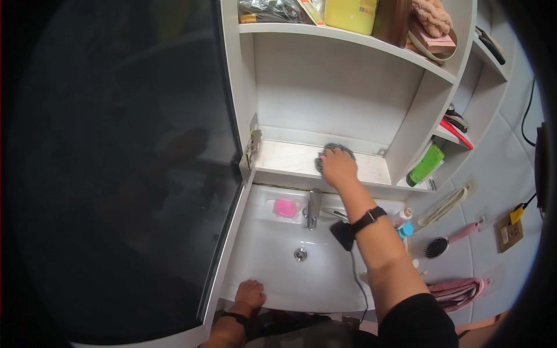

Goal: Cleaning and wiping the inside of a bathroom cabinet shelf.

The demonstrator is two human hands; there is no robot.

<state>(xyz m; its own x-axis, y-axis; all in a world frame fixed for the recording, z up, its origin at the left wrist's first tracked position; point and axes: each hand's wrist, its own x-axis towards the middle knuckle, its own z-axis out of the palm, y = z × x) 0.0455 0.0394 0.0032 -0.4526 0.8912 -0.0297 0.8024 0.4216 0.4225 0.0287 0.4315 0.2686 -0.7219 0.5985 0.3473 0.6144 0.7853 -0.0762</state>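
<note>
My right hand [339,167] presses a grey fuzzy cloth [320,164] onto the white bottom shelf [285,156] of a wall cabinet. Its fingers curl over the cloth and hide part of it. Below the shelf is a white washbasin [270,252] with a chrome faucet [313,209] and a round metal drain [300,254]. My left hand [251,293] rests at the basin's front rim, fingers bent; whether they grip the edge is hidden. A pink soap bar [285,208] lies left of the faucet.
The dark mirrored cabinet door [130,174] stands swung out at left. Upper shelf [304,28] holds a yellow container [350,15]. Right side: a green tube [426,164], small bottles [404,229], a hanging hairbrush [450,239], a pink towel [459,293] and a wall socket [509,232].
</note>
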